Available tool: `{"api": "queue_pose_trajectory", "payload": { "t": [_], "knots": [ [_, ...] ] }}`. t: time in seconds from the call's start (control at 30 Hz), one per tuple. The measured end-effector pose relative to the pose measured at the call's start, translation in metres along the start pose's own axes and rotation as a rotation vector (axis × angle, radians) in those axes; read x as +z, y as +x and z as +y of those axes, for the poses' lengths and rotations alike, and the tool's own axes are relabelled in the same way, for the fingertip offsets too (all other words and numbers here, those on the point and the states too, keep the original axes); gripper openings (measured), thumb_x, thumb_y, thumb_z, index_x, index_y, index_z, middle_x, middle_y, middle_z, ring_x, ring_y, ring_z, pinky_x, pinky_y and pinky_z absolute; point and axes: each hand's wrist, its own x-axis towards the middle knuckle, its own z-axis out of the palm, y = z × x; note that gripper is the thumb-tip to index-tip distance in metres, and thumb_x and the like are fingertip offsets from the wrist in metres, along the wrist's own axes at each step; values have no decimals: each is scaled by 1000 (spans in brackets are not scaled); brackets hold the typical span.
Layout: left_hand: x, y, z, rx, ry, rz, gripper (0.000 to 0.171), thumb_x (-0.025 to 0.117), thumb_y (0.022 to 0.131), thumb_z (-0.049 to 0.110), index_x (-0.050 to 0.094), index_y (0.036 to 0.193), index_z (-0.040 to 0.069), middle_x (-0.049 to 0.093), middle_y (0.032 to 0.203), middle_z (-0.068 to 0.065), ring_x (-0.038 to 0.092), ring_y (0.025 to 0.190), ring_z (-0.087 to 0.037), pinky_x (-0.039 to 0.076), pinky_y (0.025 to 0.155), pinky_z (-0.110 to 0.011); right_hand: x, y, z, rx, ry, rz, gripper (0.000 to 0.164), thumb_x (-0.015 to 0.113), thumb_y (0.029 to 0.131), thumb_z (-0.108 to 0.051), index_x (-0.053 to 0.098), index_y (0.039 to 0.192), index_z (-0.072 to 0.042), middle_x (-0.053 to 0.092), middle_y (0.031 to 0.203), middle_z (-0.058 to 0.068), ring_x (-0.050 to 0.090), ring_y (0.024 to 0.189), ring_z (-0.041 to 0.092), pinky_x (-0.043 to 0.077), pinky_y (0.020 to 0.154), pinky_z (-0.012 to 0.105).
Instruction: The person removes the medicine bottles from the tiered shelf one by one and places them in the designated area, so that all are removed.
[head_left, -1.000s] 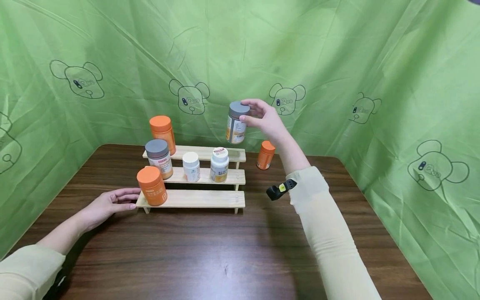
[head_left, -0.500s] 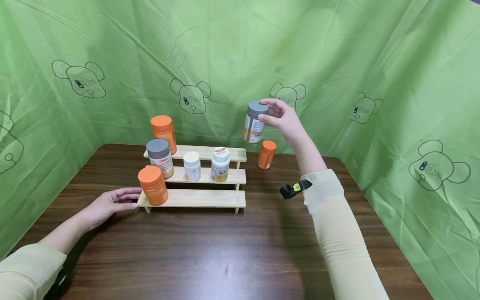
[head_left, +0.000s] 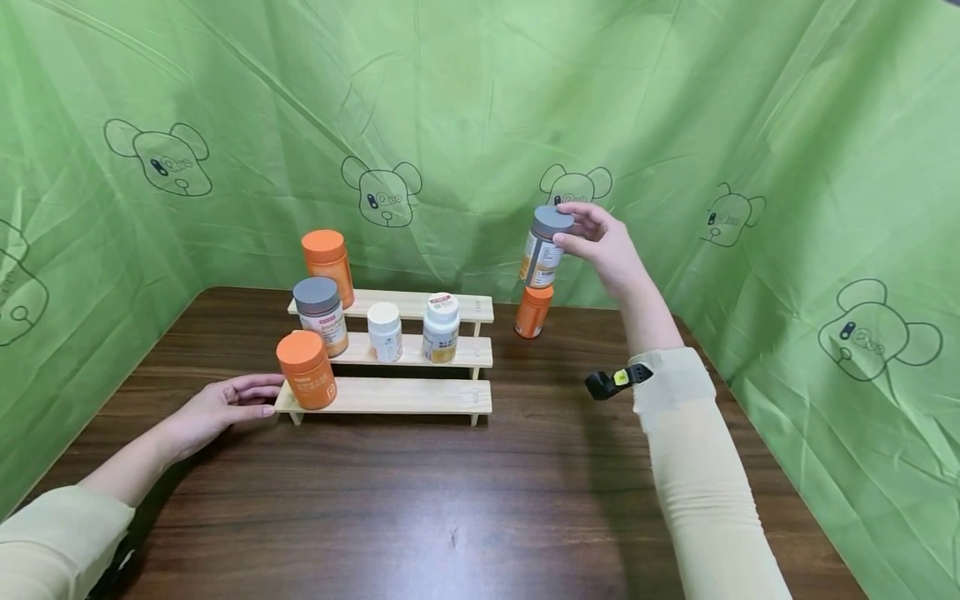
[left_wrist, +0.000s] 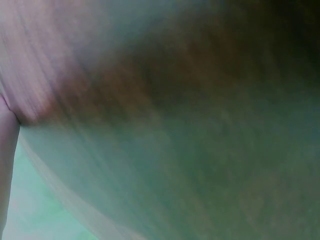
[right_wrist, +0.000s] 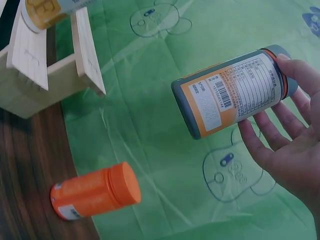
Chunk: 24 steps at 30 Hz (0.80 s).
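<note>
In the head view my right hand (head_left: 606,250) grips a grey-capped supplement bottle (head_left: 543,250) by its cap, held upright in the air. In the right wrist view the bottle's (right_wrist: 232,92) barcode label shows, with thumb and fingers around the cap end. Below it a small orange bottle (head_left: 533,312) stands on the table; the held one overlaps it in the head view. My left hand (head_left: 213,412) rests at the left end of a three-tier wooden shelf (head_left: 412,398), fingers fairly straight, fingertips right at the lowest tier beside an orange bottle (head_left: 306,371).
On the middle tier stand another grey-capped bottle (head_left: 321,317) and two white bottles, a small one (head_left: 385,333) and a larger one (head_left: 440,329). A tall orange bottle (head_left: 327,267) is on the top tier's left. Green cloth (head_left: 480,125) surrounds the dark wooden table (head_left: 450,517).
My right hand has carried the grey-capped bottle rightward, from above the shelf's right end to above the small orange bottle. The left hand stays at the shelf.
</note>
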Motion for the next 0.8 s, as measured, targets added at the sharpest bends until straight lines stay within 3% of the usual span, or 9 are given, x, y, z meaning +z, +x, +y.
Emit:
{"api": "queue_pose_trajectory", "payload": {
  "t": [0.2, 0.43, 0.8],
  "knots": [
    [-1, -1, 3, 45, -38, -24, 49, 58, 92, 5, 41, 137, -4, 64, 119, 9, 58, 108, 1, 48, 83, -16, -13, -5, 5, 23, -10, 43, 44, 72, 81, -1, 60, 122, -12, 62, 117, 3, 55, 109, 21, 49, 84, 27],
    [-1, -1, 2, 39, -59, -24, 49, 59, 92, 5, 41, 136, -6, 64, 118, 10, 59, 107, 0, 49, 83, -17, -29, -9, 21, 57, -45, 88, 46, 73, 81, -4, 59, 123, -13, 61, 120, 1, 55, 111, 18, 48, 86, 26],
    [2, -1, 3, 10, 48, 55, 46, 65, 89, 12, 49, 130, -4, 66, 114, 13, 59, 104, 4, 49, 79, -16, -46, -18, 38, 80, -74, 132, 45, 73, 82, -5, 58, 124, -11, 62, 116, -2, 55, 106, 16, 47, 85, 23]
  ]
}}
